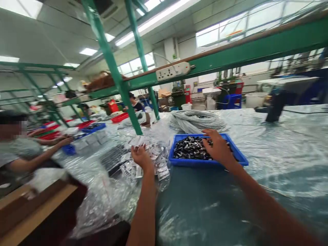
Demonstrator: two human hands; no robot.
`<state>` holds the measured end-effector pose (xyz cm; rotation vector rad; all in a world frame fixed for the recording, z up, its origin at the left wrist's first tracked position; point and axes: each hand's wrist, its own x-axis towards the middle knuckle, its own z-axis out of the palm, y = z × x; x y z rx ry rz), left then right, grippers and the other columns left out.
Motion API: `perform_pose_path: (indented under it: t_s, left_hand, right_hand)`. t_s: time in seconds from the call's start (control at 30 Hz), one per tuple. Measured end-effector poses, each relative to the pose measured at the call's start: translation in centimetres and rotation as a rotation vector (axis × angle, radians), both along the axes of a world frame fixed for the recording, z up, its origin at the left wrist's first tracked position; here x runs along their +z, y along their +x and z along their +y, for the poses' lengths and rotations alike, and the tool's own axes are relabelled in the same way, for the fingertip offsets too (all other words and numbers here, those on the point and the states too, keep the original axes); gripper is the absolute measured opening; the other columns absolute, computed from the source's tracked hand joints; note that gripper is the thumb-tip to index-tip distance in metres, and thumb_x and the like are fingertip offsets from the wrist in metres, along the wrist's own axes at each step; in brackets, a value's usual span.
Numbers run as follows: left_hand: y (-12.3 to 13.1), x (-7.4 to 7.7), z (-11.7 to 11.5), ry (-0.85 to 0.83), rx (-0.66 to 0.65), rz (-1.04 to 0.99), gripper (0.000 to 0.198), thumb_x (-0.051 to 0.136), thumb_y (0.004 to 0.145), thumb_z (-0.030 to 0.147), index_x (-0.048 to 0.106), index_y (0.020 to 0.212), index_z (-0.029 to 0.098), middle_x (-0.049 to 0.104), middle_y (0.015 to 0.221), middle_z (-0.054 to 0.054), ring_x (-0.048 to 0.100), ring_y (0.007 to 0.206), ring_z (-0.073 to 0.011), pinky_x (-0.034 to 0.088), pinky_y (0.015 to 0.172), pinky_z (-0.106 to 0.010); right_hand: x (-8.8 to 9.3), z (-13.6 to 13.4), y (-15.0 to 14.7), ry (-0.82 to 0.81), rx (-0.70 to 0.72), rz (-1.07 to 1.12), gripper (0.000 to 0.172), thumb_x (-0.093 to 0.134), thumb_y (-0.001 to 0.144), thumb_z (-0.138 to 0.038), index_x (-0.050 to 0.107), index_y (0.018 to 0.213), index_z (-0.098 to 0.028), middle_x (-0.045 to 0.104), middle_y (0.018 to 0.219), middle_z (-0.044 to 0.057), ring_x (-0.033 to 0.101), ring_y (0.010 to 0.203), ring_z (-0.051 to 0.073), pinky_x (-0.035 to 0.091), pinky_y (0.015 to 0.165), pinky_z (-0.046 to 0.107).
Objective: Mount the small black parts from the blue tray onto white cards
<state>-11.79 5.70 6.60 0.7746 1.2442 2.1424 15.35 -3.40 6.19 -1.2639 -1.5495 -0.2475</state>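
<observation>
A blue tray (208,163) full of small black and silver parts (191,147) lies on the plastic-covered table. Over its right half is my right hand (216,145), fingers apart and bent, with nothing visible in them. Left of the tray, a heap of small white and silver packets (160,164) is spread on clear plastic. My left hand (141,156) is above that heap, palm partly up and fingers curled; whether something small lies in it cannot be made out.
Behind the tray lies a coil of grey cable (197,119). A green post (128,102) rises beyond the packets. A dark stand (275,106) is at the right. Cardboard (38,218) and crumpled plastic are front left; a person (23,150) works at the left.
</observation>
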Motion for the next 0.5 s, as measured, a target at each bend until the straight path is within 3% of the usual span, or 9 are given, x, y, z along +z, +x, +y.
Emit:
perform_pose_path:
  t_s: [0.1,0.23,0.33,0.5]
  left_hand:
    - [-1.7,-1.7,-2.0,-0.035,-0.051,0.063,0.034,0.057,0.079,0.018,0.058,0.113,0.018,0.063,0.102,-0.006,0.066,0.098,-0.0162,0.052,0.089,-0.028]
    - [-4.4,-4.2,-7.9,-0.104,-0.098,0.161,0.028,0.065,0.075,0.022,0.066,0.102,0.018,0.067,0.111,-0.009,0.060,0.114,-0.0228,0.043,0.105,-0.038]
    - [-7.9,-6.9,-13.5,-0.207,-0.028,0.483,0.035,0.062,0.080,0.035,0.064,0.111,0.019,0.063,0.122,-0.011,0.055,0.122,-0.0257,0.038,0.110,-0.042]
    - [-13.5,-12.2,-20.5,-0.279,0.106,0.952,0.043,0.056,0.078,0.053,0.066,0.105,0.020,0.063,0.122,-0.010,0.063,0.107,-0.0303,0.049,0.099,-0.049]
  right_hand:
    - [0.2,0.0,0.5,-0.008,0.030,0.043,0.029,0.049,0.088,-0.026,0.061,0.113,-0.019,0.062,0.117,0.014,0.066,0.094,0.025,0.059,0.080,0.042]
    - [0.6,-0.8,0.3,0.001,0.059,0.074,0.028,0.050,0.087,-0.029,0.064,0.109,-0.018,0.061,0.117,0.015,0.068,0.084,0.022,0.061,0.072,0.040]
    - [0.8,-1.0,0.4,-0.006,0.076,0.078,0.026,0.050,0.087,-0.029,0.065,0.105,-0.018,0.060,0.117,0.015,0.068,0.086,0.024,0.061,0.073,0.043]
    - [1.8,-0.7,0.9,-0.014,0.115,0.212,0.023,0.052,0.088,-0.028,0.065,0.104,-0.019,0.058,0.120,0.016,0.065,0.095,0.027,0.061,0.071,0.042]
